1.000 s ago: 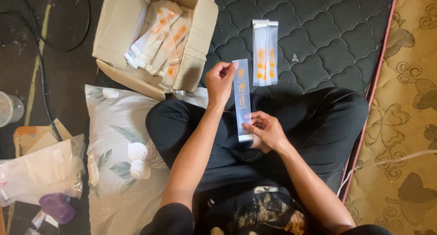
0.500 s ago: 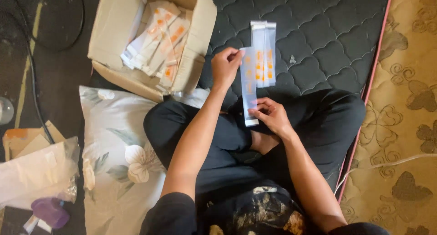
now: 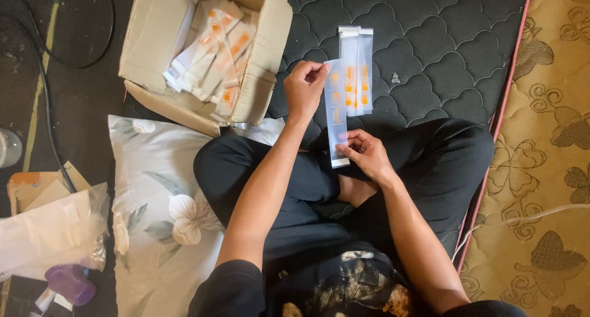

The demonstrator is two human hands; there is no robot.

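Above the crossed legs in black trousers [image 3: 393,188], a long, narrow clear plastic sleeve with orange printing [image 3: 336,111] is held between two bare hands. Its long axis runs nearly straight away from the person, one short end pointing toward the far edge of the mattress and the other back toward the lap. The left hand [image 3: 305,88] pinches the far end, thumb and fingertips closed on the sleeve's upper left corner. The right hand [image 3: 367,154] grips the near end, fingers curled shut around the lower edge, with a white strip of the sleeve showing just below them.

Just beyond and to the right of the held sleeve, two or three like sleeves [image 3: 357,68] lie flat together on the dark quilted mattress [image 3: 442,40], their long axes parallel to it; the held one overlaps their left edge in the view, and whether it touches them cannot be told.

Left of the left hand stands an open brown cardboard box [image 3: 160,40] holding a loose heap of white and orange packets [image 3: 212,53]. A white pillow with a flower pattern [image 3: 163,206] lies beside the left knee, and a crumpled clear plastic bag [image 3: 52,231] sits on the dark floor further left.
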